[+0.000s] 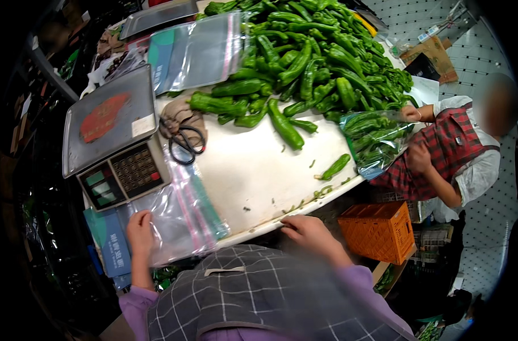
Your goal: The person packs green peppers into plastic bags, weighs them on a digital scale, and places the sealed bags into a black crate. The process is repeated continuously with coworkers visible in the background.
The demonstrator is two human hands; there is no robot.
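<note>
My left hand (140,233) rests on clear zip-lock plastic bags (169,217) at the near left corner of the white table (250,179); whether its fingers grip one I cannot tell. My right hand (312,235) is at the table's near edge, fingers bent, and what is under them is hidden. A large heap of green peppers (301,64) covers the far side. One pepper (335,166) lies apart at the right, near stem scraps. Black-handled scissors (186,145) lie beside a brown cloth or glove (184,115), next to the digital scale (109,123).
More zip bags (199,51) lie at the heap's left, near a second scale pan (156,17). A co-worker in a checked apron (446,136) holds a bag of peppers (374,136) at the right edge. Below stands an orange plastic crate (376,230).
</note>
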